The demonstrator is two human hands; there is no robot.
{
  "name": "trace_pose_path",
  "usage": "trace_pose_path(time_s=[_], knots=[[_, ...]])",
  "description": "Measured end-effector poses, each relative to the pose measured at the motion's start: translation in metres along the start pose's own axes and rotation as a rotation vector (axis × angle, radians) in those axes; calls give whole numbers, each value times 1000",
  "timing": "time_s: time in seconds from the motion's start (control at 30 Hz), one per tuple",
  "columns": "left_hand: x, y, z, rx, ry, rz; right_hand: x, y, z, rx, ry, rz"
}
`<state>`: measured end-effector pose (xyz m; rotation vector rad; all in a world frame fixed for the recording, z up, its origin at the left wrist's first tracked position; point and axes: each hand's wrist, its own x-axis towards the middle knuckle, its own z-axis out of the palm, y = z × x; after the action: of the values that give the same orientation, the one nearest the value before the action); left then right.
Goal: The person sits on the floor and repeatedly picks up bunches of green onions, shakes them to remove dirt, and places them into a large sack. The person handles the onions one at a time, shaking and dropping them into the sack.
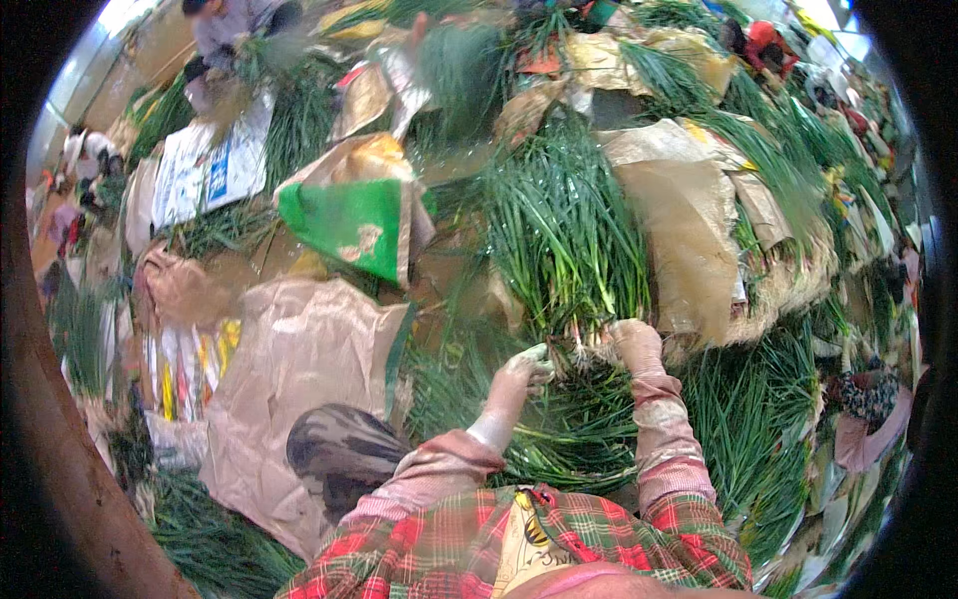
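Observation:
A large spread of green onions (pixel 569 232) lies before me, leaves pointing away and white root ends toward me. My right hand (pixel 636 346), in a pale glove, is curled at the right side of those root ends; its fingertips are partly hidden, so its hold is unclear. To their left, my left hand (pixel 530 365) is also gloved, with bent fingers close to the roots. Blur hides whether it grips any. Below both hands lies another layer of green onions (pixel 576 434), nearer my body.
A pale woven sack (pixel 299 374) spreads at left beside my knee (pixel 344 445). Beyond it lies a green-and-tan sack (pixel 352 224). Brown sacking (pixel 677 232) covers onions at right. Other people work around, one at the right edge (pixel 872 412), others farther back.

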<state>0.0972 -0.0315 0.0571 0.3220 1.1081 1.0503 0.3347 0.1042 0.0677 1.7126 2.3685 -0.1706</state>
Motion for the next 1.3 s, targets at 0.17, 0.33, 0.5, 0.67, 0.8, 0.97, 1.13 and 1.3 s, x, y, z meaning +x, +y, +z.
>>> trace_pose_path(time_s=[0.17, 0.33, 0.5, 0.67, 0.8, 0.97, 1.13, 1.3], knots=[[13, -26, 0, -13, -37, 17, -39, -35, -17, 1094, 258, -37], [-11, 0, 20, 298, -38, 300, -93, -99, -21, 878, 149, -228], [-11, 6, 9, 189, 12, 292, -93, -112, -1, 953, -97, -182], [-4, -16, -6, 116, 90, 20, -53, -116, 53, 1519, -240, 44], [-5, -23, -8, 56, 105, -75, -29, -149, 30, 1819, -327, 272], [2, -32, -16, 127, 136, -45, -19, -153, 44, 1733, -240, 347], [-2, -30, -8, 209, 118, -122, -23, -144, 50, 1743, -246, 361], [-4, -33, -5, 276, 154, -18, -31, -139, 47, 1539, -180, 351]])
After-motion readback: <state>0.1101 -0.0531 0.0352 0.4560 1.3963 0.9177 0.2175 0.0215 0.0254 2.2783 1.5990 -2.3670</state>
